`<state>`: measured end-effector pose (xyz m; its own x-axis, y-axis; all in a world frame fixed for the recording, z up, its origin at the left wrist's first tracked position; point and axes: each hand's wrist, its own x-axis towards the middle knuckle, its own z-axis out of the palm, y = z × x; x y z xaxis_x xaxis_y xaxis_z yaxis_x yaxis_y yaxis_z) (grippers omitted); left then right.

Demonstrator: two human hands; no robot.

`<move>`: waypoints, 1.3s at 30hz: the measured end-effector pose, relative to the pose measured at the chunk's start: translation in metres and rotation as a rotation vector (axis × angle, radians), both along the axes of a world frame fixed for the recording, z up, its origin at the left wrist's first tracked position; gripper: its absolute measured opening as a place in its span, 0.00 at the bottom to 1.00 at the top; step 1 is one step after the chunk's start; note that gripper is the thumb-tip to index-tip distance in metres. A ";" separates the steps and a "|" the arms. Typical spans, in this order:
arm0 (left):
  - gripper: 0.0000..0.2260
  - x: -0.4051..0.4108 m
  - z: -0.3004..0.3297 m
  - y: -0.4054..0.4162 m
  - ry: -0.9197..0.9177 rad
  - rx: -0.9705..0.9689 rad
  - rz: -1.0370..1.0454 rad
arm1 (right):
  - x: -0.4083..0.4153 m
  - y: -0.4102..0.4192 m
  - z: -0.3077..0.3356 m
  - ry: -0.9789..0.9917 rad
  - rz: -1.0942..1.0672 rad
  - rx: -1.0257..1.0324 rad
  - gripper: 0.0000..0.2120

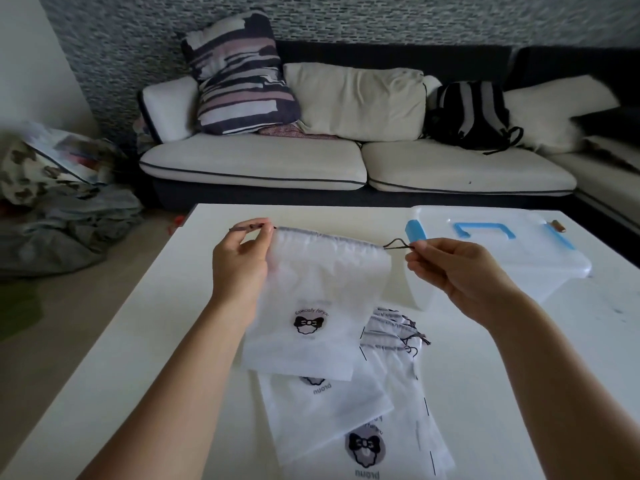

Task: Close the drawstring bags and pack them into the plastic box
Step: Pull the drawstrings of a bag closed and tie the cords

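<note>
Above the table (138, 341), you hold the bag (311, 292) hanging mouth-up, its hem running nine to three, left hand (239, 268) pinching one cord end, right hand (460, 271) pinching the other, the closed box (512, 258) at two o'clock.

Two bare forearms enter from the bottom of the frame, no sleeves visible on either. Left hand (239, 261) left of centre, right hand (457, 268) right of centre. Short, unpainted nails. Both wrists and all visible fingers bare.
</note>
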<state>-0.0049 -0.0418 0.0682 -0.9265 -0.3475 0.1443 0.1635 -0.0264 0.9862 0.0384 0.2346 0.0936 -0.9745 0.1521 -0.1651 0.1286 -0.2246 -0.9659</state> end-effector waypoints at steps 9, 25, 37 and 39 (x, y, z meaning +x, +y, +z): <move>0.17 -0.003 0.013 -0.002 -0.289 0.476 0.061 | -0.011 -0.015 -0.002 -0.008 0.019 -0.482 0.16; 0.19 0.000 0.033 -0.015 -0.047 0.589 -0.080 | -0.012 0.021 0.004 0.079 -0.260 -0.260 0.16; 0.12 0.046 0.032 0.049 -0.098 -0.026 -0.652 | 0.018 -0.062 0.038 0.628 0.336 0.225 0.18; 0.14 0.048 0.031 0.048 -0.136 -0.065 -0.695 | 0.015 -0.067 0.030 0.676 0.264 0.293 0.11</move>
